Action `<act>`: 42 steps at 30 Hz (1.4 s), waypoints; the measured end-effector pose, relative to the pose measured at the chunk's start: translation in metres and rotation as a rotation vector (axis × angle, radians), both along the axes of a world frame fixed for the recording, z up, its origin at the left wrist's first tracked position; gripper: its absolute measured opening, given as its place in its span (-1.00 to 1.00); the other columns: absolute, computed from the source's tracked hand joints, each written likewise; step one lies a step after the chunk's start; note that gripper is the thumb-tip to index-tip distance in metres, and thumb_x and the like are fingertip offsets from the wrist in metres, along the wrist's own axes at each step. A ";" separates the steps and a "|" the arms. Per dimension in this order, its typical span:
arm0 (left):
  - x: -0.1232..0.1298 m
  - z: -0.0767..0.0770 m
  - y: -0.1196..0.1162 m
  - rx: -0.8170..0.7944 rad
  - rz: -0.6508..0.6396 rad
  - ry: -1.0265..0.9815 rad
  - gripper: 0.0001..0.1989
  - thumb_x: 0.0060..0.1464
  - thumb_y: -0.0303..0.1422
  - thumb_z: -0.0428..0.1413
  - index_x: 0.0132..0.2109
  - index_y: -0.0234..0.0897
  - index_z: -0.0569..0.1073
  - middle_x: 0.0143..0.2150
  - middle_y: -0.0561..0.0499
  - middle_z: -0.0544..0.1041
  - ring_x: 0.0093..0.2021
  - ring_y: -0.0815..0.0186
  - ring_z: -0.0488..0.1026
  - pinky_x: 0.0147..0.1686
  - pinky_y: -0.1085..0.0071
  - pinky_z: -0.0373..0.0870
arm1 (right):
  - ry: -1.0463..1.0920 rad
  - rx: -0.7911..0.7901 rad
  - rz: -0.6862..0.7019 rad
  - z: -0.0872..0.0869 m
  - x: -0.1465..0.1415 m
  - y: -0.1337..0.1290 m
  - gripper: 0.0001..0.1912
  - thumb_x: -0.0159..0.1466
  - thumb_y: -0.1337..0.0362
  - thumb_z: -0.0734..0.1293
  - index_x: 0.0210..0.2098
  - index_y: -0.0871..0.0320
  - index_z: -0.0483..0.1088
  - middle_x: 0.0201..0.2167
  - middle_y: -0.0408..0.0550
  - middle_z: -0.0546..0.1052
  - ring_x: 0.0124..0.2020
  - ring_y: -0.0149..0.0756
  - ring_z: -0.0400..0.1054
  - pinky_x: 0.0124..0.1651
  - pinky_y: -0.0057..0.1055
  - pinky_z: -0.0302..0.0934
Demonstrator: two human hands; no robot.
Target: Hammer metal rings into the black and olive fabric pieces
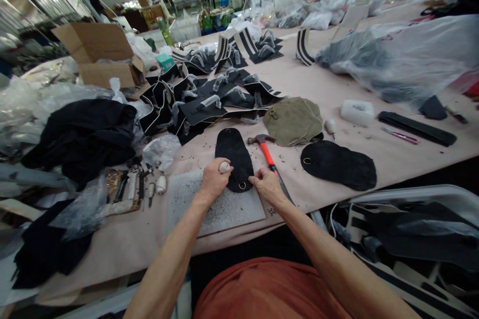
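Observation:
My left hand point(214, 180) is wrapped around the white-wrapped handle point(224, 167) of what looks like an awl; its tip is hidden. It rests over a black shoe-sole-shaped fabric piece point(232, 148), which lies partly on a pale speckled board point(224, 214). Fingers of my right hand point(268, 184) pinch the lower right edge of that piece, beside a brass D-ring point(242, 186). Just beyond my right hand lies a claw hammer point(266, 152) with an orange and black handle. A second black piece point(339, 165) with a brass ring lies flat to the right.
Olive fabric pieces point(294, 120) are stacked behind the hammer, next to another white-handled awl point(330, 128). Black strap pieces point(209, 97) spread across the back. At left are dark cloth point(82, 134) and a cardboard box point(101, 55). A filled bin point(419, 194) stands at right, below the table edge.

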State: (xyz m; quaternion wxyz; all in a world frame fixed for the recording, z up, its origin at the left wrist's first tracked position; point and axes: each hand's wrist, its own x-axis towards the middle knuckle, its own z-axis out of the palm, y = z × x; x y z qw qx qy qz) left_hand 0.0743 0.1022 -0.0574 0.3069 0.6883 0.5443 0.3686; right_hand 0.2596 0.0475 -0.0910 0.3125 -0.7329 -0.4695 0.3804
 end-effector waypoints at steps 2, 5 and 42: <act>0.007 0.006 -0.004 -0.126 0.269 -0.249 -0.77 -0.03 -0.24 0.31 -0.30 -0.26 0.49 -0.43 0.05 0.53 -0.41 0.28 0.51 -0.31 0.32 0.51 | -0.025 0.013 -0.006 0.000 0.000 -0.003 -0.77 0.09 0.15 0.34 -0.58 0.09 0.26 -0.60 -0.19 0.37 -0.49 -0.33 0.24 -0.35 -0.39 0.04; 0.017 0.011 -0.006 -0.466 0.276 -0.691 -0.57 -0.03 -0.01 0.30 -0.28 -0.28 0.43 -0.46 0.03 0.50 -0.49 0.31 0.49 -0.45 0.38 0.47 | -0.038 0.034 -0.016 0.000 -0.001 -0.004 -0.77 0.10 0.14 0.33 -0.57 0.08 0.25 -0.60 -0.20 0.37 -0.49 -0.34 0.23 -0.36 -0.40 0.03; 0.028 -0.022 -0.029 -0.125 -0.052 -0.489 -0.71 0.20 -0.14 0.20 -0.11 -0.25 0.40 -0.21 -0.08 0.61 -0.16 0.20 0.60 -0.06 0.23 0.52 | -0.015 0.022 0.017 0.000 0.002 -0.004 -0.78 0.13 0.14 0.31 -0.54 0.07 0.22 -0.62 -0.23 0.32 -0.52 -0.36 0.18 -0.40 -0.41 -0.02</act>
